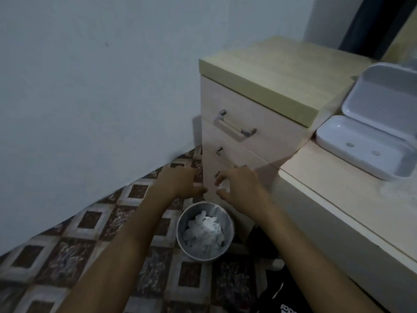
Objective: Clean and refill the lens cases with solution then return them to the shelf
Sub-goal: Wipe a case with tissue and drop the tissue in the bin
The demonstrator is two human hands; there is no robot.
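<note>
Both my hands hang above a round metal bin [180,231] on the floor. My right hand [241,188] holds a small crumpled white tissue [223,185] between its curled fingers and thumb. My left hand [180,182] is just to the left of it, fingers loosely bent, holding nothing that I can see. The bin is filled with crumpled white tissues [204,231]. An open white lidded box [370,141] sits on the desk at the right, lid up, inside bare. No lens case shows in this view.
A pale drawer cabinet [259,105] with metal handles stands against the wall behind my hands. A light desk top [338,199] runs along the right. The floor is patterned tile [67,251]. Dark fabric lies under the desk at the bottom right.
</note>
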